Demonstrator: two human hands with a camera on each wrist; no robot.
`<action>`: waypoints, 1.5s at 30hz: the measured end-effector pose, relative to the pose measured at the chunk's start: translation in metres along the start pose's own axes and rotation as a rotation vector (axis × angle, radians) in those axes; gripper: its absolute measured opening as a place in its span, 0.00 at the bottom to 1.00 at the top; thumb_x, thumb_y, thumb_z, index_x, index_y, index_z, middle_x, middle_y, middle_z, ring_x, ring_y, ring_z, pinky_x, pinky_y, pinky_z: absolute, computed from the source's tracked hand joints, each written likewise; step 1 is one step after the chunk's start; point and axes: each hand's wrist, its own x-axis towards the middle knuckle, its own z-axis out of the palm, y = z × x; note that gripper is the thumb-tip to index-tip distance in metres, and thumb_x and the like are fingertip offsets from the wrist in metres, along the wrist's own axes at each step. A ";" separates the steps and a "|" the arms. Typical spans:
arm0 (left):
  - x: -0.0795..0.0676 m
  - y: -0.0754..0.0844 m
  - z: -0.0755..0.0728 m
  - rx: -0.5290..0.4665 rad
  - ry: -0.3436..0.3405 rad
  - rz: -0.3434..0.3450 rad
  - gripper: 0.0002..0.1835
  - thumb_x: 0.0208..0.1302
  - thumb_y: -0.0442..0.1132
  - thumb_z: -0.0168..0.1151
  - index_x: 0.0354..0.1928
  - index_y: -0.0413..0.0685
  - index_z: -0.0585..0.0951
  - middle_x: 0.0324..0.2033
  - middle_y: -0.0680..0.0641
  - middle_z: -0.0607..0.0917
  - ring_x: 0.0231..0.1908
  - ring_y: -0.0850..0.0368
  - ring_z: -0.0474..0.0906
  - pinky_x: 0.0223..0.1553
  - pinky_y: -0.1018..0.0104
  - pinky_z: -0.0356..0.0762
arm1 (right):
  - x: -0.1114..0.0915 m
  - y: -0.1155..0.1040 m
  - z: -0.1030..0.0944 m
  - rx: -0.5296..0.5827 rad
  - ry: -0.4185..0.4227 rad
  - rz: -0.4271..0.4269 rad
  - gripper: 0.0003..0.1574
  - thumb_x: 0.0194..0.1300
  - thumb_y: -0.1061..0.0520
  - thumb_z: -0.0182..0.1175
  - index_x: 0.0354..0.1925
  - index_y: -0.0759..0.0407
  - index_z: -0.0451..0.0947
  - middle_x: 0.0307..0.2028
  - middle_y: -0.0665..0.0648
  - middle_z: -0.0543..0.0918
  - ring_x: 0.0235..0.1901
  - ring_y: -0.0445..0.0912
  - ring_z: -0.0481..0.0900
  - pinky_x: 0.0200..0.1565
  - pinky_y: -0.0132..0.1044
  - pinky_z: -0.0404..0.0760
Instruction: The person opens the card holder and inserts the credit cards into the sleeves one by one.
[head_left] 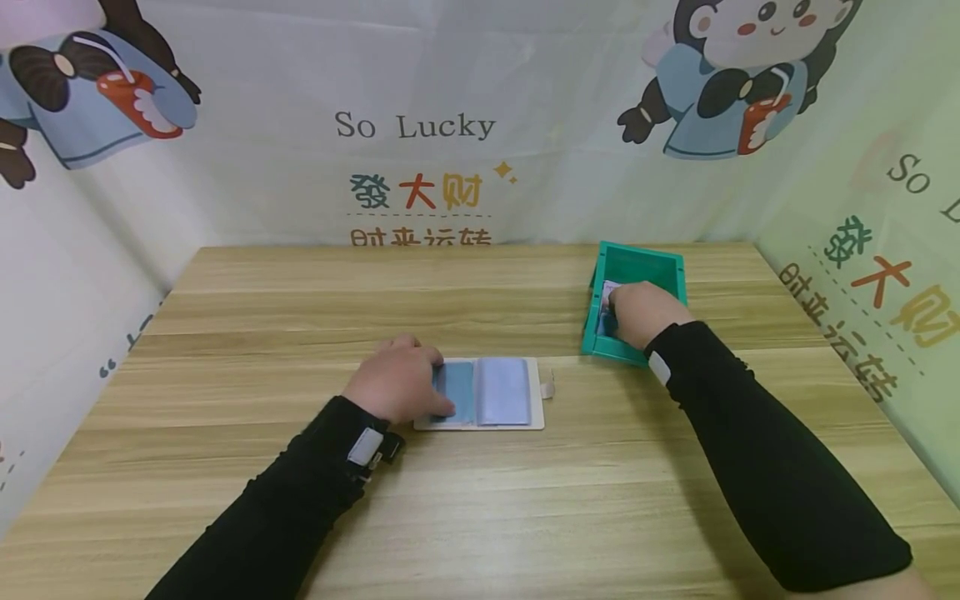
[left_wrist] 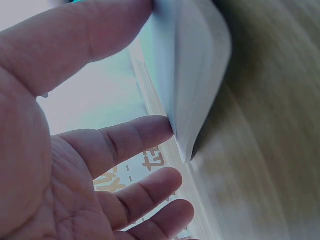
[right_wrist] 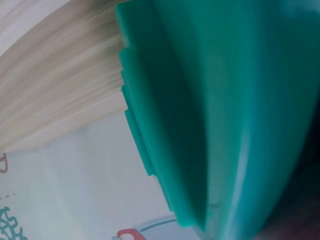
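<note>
A small open card album [head_left: 504, 392] lies on the table, with clear sleeves over pale pages and a white border. My left hand [head_left: 396, 379] rests at its left page, thumb and index finger touching it while the other fingers extend past its edge. In the left wrist view the album's thick white cover [left_wrist: 200, 65] shows edge-on beside the fingers [left_wrist: 135, 132]. My right hand [head_left: 647, 312] reaches into a green plastic box [head_left: 645, 265], its fingers curled at a purple and blue card [head_left: 606, 323] by the left wall. The box partly hides those fingertips.
The wood-grain table [head_left: 480, 517] ends at a printed cloth backdrop [head_left: 420, 75] behind, with more cloth at both sides. A small clasp tab [head_left: 547, 388] sticks out from the album's right edge. In the right wrist view, the box's rim [right_wrist: 150, 135] fills much of the frame.
</note>
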 end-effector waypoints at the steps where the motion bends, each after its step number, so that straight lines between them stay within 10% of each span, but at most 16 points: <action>1: 0.000 0.000 0.000 -0.001 0.000 -0.002 0.37 0.41 0.58 0.72 0.54 0.45 0.79 0.48 0.41 0.74 0.40 0.48 0.66 0.40 0.54 0.72 | 0.000 0.000 0.000 0.001 -0.001 0.002 0.10 0.63 0.65 0.53 0.40 0.68 0.79 0.31 0.61 0.81 0.27 0.51 0.71 0.40 0.47 0.76; 29: 0.001 -0.001 0.003 0.004 0.008 0.002 0.38 0.41 0.58 0.72 0.54 0.45 0.79 0.47 0.42 0.74 0.40 0.49 0.66 0.40 0.53 0.72 | 0.004 0.004 0.000 0.001 -0.058 0.032 0.11 0.64 0.65 0.51 0.42 0.72 0.74 0.37 0.67 0.80 0.32 0.53 0.72 0.46 0.51 0.75; 45: 0.001 -0.002 0.003 0.011 0.003 0.010 0.39 0.42 0.59 0.71 0.56 0.44 0.77 0.49 0.41 0.74 0.41 0.48 0.66 0.40 0.52 0.72 | -0.015 0.009 -0.016 0.202 0.004 -0.002 0.17 0.67 0.67 0.46 0.50 0.67 0.76 0.47 0.68 0.79 0.45 0.56 0.74 0.50 0.54 0.73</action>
